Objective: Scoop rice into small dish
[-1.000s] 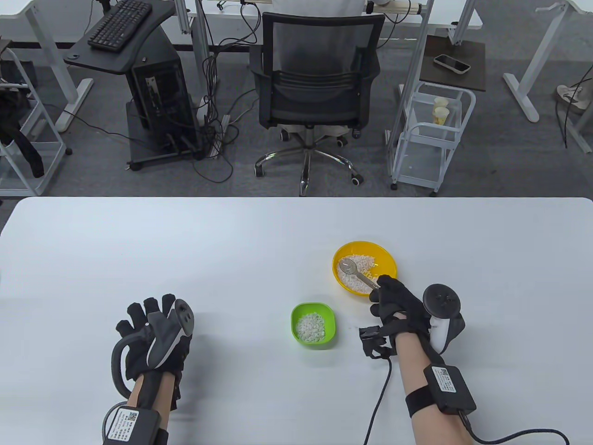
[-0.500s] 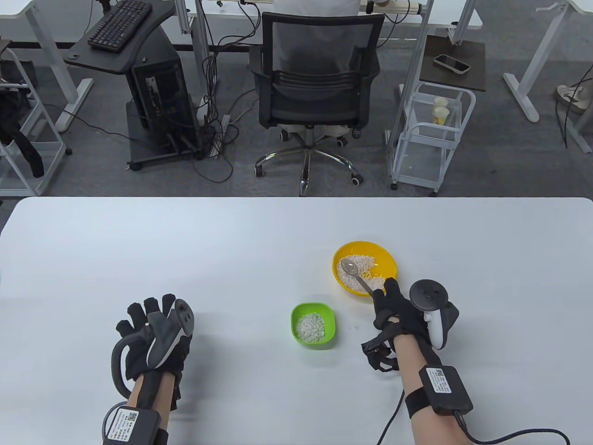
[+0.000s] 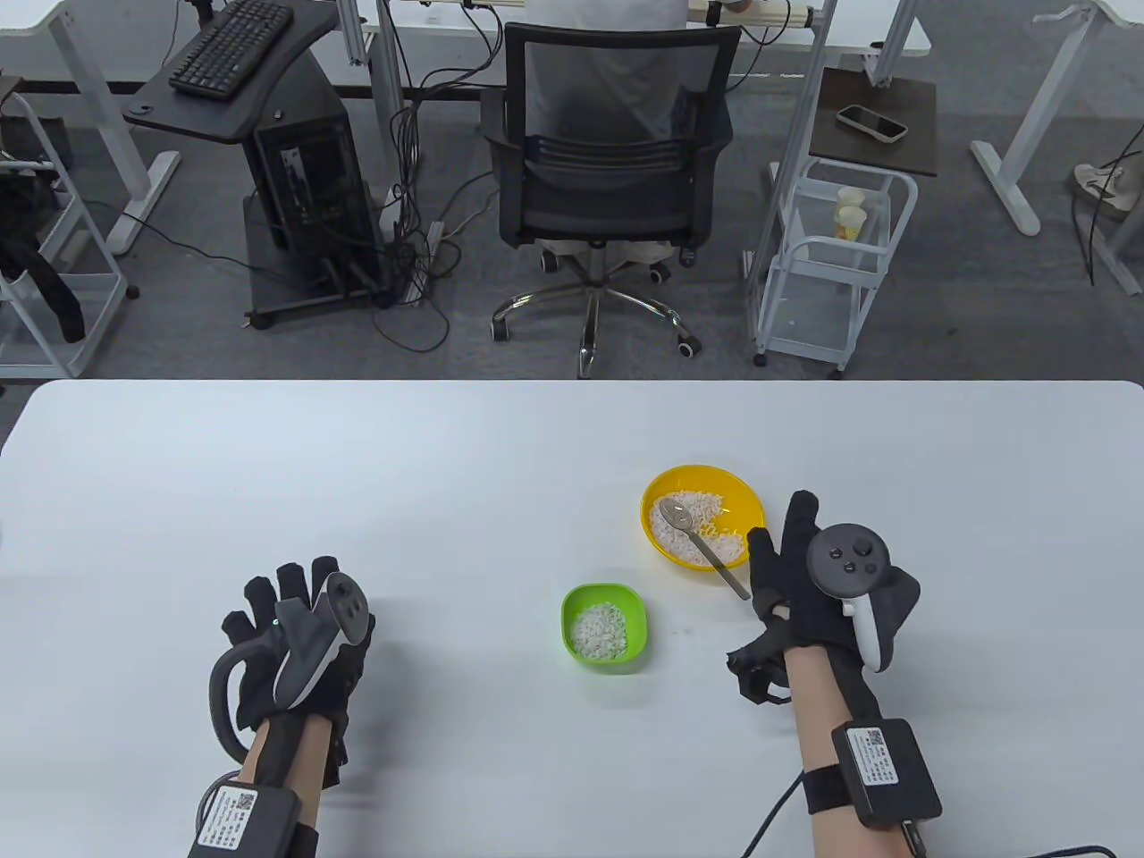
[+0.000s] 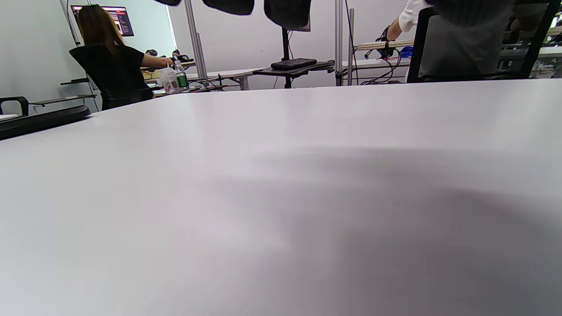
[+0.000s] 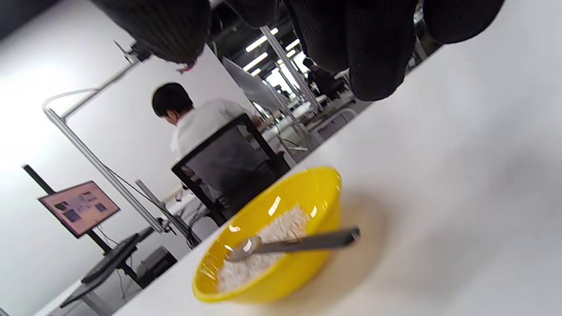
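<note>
A yellow bowl [image 3: 749, 511] with white rice stands right of the table's middle; it also shows in the right wrist view [image 5: 307, 206]. A metal spoon [image 3: 706, 547] lies in it, its handle resting over the near rim; it shows in the right wrist view [image 5: 303, 243] too. A small green dish [image 3: 576, 601] with rice stands in front and to the left. My right hand [image 3: 786, 563] is open, just right of the spoon handle, holding nothing. My left hand [image 3: 286, 626] rests open and flat on the table at the left.
The white table [image 3: 357, 492] runs wide around the dishes. Beyond its far edge stand an office chair [image 3: 617, 170], a white cart [image 3: 831, 259] and a computer stand [image 3: 295, 179]. A cable [image 3: 760, 813] trails from my right wrist.
My right hand let go of the spoon, which now rests in the yellow bowl. The hand opened and moved right of the handle. My left hand barely shifted.
</note>
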A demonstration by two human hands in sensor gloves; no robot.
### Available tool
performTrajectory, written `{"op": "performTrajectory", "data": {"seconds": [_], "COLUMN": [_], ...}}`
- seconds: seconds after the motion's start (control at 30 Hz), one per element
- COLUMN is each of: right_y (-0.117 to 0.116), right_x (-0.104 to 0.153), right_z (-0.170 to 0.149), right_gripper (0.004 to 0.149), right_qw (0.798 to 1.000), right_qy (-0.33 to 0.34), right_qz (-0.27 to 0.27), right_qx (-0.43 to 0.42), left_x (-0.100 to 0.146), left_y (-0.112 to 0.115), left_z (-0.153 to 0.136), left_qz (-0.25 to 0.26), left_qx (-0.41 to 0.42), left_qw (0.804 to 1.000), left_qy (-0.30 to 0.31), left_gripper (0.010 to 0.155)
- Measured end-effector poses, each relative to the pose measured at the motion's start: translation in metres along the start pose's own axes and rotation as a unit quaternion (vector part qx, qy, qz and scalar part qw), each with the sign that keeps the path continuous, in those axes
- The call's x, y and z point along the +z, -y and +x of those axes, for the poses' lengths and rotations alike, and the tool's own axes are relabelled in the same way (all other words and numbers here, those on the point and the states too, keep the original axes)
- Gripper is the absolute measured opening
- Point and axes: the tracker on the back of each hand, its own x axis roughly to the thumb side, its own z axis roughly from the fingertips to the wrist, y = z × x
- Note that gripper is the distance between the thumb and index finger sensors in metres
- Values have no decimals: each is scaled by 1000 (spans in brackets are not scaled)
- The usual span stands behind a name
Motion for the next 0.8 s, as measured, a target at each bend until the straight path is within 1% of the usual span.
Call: {"op": "performTrajectory", "data": {"seconds": [0.1,0.17,0.23,0.3,0.33,0.37,0.4,0.5,0.53,0.57,0.6,0.63,0.67,0.7,0.8], "right_y": [17,26,29,24,16,13,3,-19,-25,-28,-28,-28,-26,-24,-20], "right_x": [10,22,31,39,42,42,40,37,36,36,38,39,40,41,38], "right_z": [8,9,4,-9,-22,-27,-39,-61,-66,-69,-69,-68,-67,-66,-66], "right_gripper": [69,70,71,73,75,78,81,85,85,87,88,89,90,90,91], "right_qw": [999,998,994,991,989,988,985,979,977,968,963,963,969,971,978], "right_qy": [30,48,62,69,66,60,40,5,-3,-20,-23,-14,-3,4,6], "right_qz": [8,7,6,8,28,40,77,133,152,191,210,203,178,169,158], "right_qx": [5,49,91,116,130,136,152,154,152,159,170,176,173,167,136], "left_x": [6,8,10,10,11,11,11,8,8,8,8,8,8,7,4], "left_y": [-8,-11,-13,-13,-13,-13,-12,-6,-5,-5,-6,-6,-6,-5,-1], "left_z": [0,0,0,1,1,2,3,4,4,4,4,4,4,3,2], "left_qz": [17,32,42,49,50,49,44,19,16,17,20,25,27,25,14], "left_qx": [50,62,60,57,55,55,55,44,36,25,19,17,19,22,20], "left_qw": [998,997,996,996,996,996,996,997,997,998,998,998,998,998,999], "left_qy": [27,38,44,48,51,53,57,62,59,56,53,52,52,52,47], "left_gripper": [78,78,80,80,81,81,81,82,82,83,83,83,83,83,83]}}
